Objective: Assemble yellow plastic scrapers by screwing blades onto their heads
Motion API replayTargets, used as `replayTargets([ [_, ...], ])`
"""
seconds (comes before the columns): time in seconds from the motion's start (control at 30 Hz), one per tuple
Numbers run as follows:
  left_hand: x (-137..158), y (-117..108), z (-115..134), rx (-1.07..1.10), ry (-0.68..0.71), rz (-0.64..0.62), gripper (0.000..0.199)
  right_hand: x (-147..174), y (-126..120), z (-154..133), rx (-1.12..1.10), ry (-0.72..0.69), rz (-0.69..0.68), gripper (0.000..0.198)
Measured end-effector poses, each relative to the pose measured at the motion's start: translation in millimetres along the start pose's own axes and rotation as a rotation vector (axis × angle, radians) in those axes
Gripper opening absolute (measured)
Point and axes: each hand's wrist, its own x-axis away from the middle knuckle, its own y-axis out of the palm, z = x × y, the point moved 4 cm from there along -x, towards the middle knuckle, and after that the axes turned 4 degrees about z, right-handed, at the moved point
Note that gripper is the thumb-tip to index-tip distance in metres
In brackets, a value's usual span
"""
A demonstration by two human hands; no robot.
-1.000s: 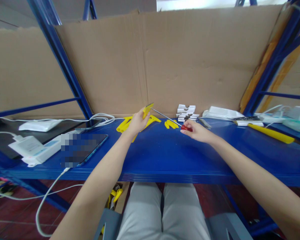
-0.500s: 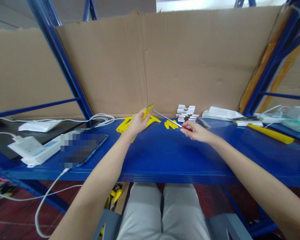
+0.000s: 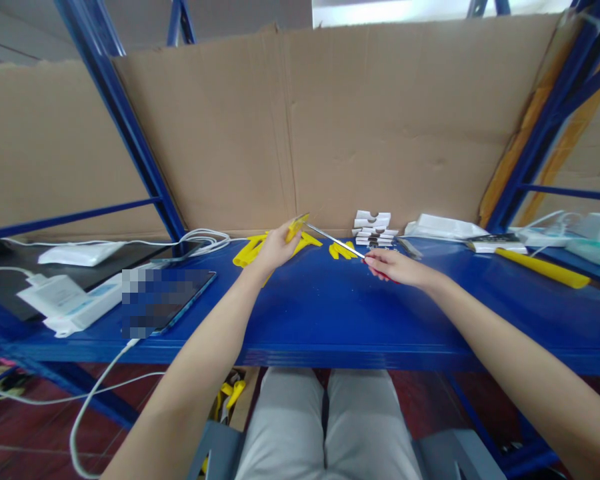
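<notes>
Reaching forward, left grip (image 3: 276, 249) clamps a yellow piece (image 3: 295, 229), right grip (image 3: 395, 265) a screwdriver (image 3: 335, 241).

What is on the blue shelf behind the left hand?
Loose yellow pieces lie on the blue shelf behind the left hand, showing on both sides of it. Whatever is directly behind the hand is covered, so their number can't be told.
</notes>
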Motion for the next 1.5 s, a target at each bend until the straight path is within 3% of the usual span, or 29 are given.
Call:
replayTargets([
  [0.37, 2.5, -1.2, 0.5, -0.022, -0.183, -0.130, 0.016, 2.4, 4.1, 2.3, -0.042, 0.052, 0.050, 0.035],
  [0.57, 2.9, -3.2, 3.9, -0.021, -0.185, -0.128, 0.013, 4.0, 2.4, -2.0, 0.079, 0.047, -0.078, 0.033],
  [0.7, 3.2, -3.1, 4.4, -0.014, -0.167, -0.129, 0.013, 1.0, 0.2, 4.2, 0.088, 0.020, 0.000, 0.032],
  [0.87, 2.3, -1.8, 0.3, 0.001, -0.147, -0.113, 0.015, -2.5, -2.4, 4.5, 0.110, -0.127, 0.089, 0.029],
  [1.0, 3.1, -3.3, -1.0, -0.003, -0.178, -0.091, 0.018, -0.9, 0.5, 1.8, 0.131, -0.083, -0.004, 0.027],
  [1.2, 4.4, -4.5, 3.0, 0.014, -0.209, -0.119, 0.022, 0.4, 0.4, 3.5, 0.067, -0.006, 0.055, 0.025],
  [1.37, 3.6, -3.7, 3.1, -0.014, -0.217, -0.135, 0.021, -2.8, 0.8, 10.7, 0.055, -0.056, 0.081, 0.028],
  [1.5, 5.8, -3.1, 3.1, -0.095, -0.276, -0.229, 0.021, -2.6, 0.4, 11.2, 0.084, -0.049, 0.013, 0.028],
])
